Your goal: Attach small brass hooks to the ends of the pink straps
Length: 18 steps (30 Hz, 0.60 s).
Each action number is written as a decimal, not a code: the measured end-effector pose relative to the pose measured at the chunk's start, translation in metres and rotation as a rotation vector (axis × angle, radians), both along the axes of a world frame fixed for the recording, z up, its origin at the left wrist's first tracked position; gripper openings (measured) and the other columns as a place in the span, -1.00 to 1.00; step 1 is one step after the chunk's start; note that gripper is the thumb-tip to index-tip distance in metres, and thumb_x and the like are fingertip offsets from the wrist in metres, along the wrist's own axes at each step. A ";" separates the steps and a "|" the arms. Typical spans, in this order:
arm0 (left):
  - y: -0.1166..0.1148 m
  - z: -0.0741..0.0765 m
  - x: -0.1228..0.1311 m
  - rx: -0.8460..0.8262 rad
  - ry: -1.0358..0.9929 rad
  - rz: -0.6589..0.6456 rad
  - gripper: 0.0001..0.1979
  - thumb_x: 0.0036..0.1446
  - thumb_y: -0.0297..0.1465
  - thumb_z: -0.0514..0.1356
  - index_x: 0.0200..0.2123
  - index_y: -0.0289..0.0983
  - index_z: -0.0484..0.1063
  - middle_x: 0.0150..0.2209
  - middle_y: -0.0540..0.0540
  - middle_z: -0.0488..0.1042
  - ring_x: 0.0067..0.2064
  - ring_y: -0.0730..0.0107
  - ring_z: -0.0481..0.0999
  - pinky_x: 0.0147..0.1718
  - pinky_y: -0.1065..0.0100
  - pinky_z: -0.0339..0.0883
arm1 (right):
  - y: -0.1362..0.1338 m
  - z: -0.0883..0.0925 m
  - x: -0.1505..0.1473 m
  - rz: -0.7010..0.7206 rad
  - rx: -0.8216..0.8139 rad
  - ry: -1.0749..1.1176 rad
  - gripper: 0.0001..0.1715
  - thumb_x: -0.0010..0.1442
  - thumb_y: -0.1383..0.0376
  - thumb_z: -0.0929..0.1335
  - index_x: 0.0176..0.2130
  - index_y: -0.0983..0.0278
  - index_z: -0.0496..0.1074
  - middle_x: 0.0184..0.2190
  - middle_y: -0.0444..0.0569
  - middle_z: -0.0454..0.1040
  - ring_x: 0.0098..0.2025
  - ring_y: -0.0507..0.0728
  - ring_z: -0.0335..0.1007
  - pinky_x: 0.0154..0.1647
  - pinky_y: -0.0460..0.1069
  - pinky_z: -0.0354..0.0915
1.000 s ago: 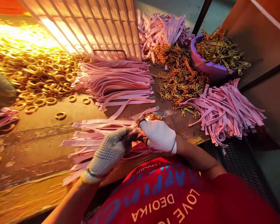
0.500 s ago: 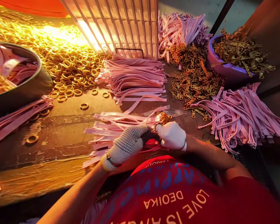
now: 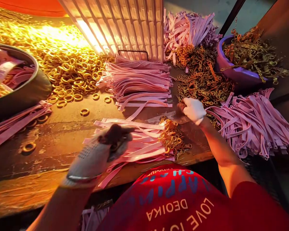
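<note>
My left hand (image 3: 98, 152), in a knitted glove and smeared by motion, hovers over the left end of a stack of pink straps (image 3: 135, 141) lying in front of me. Gold clasps (image 3: 170, 136) are bunched at the right end of that stack. My right hand (image 3: 191, 109), in a white glove, reaches out to the heap of gold chain clasps (image 3: 202, 86). Its fingers are curled at the heap's near edge; what they hold is hidden.
A second stack of pink straps (image 3: 139, 80) lies further back. Gold rings (image 3: 67, 70) cover the left of the wooden table (image 3: 50, 134). A dark bowl (image 3: 26, 93) stands far left, a purple bowl (image 3: 233, 72) of clasps at right, with loose pink straps (image 3: 252, 118) below it.
My hands were together at the near strap stack's end. Now the right hand has reached out to the clasp heap and the left has swung left over the straps.
</note>
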<state>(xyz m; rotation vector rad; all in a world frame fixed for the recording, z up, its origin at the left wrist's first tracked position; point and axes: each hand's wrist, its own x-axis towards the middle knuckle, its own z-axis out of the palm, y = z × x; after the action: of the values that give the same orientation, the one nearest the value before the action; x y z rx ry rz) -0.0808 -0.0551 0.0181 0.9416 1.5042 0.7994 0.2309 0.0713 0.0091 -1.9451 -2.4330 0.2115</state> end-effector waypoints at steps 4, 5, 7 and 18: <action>0.008 0.001 0.026 -0.306 -0.649 0.064 -0.43 0.24 0.05 0.12 -0.11 -0.35 0.59 -0.25 -0.25 0.61 -0.49 0.43 0.47 -0.70 0.50 0.22 | 0.053 -0.027 -0.007 -0.271 0.073 -0.270 -0.73 0.27 0.41 0.31 -0.04 0.41 0.47 -0.10 0.30 0.50 -0.07 0.28 0.47 -0.15 0.00 0.29; 0.009 0.000 0.029 -0.336 -0.736 0.031 -0.46 0.23 0.02 0.15 -0.09 -0.35 0.59 -0.21 -0.27 0.61 -0.46 0.40 0.50 -0.70 0.51 0.21 | 0.058 -0.033 -0.009 -0.282 0.070 -0.288 -0.71 0.25 0.45 0.30 -0.03 0.43 0.47 -0.09 0.32 0.49 -0.06 0.29 0.46 -0.15 0.01 0.30; 0.007 -0.003 0.033 -0.327 -0.842 -0.019 -0.57 0.19 -0.13 0.24 -0.04 -0.33 0.59 -0.13 -0.26 0.61 -0.38 0.38 0.56 -0.66 0.53 0.26 | 0.062 -0.041 -0.012 -0.277 0.074 -0.284 -0.68 0.24 0.48 0.28 -0.01 0.46 0.44 -0.09 0.34 0.47 -0.05 0.28 0.46 -0.14 0.00 0.31; -0.016 -0.018 0.043 -0.144 -0.768 -0.181 -0.52 0.07 -0.50 0.36 0.10 -0.26 0.52 0.01 -0.25 0.56 -0.51 0.71 0.30 -0.62 0.64 0.12 | 0.047 -0.048 -0.019 -0.350 0.098 -0.211 -0.66 0.33 0.46 0.19 0.01 0.39 0.43 -0.01 0.35 0.40 -0.01 0.30 0.45 -0.15 0.03 0.34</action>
<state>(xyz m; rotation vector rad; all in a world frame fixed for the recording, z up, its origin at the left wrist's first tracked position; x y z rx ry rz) -0.0377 -0.0708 0.0005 0.5504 0.7816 0.7852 0.2124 0.1188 -0.0386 -2.4068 -2.1079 -0.1238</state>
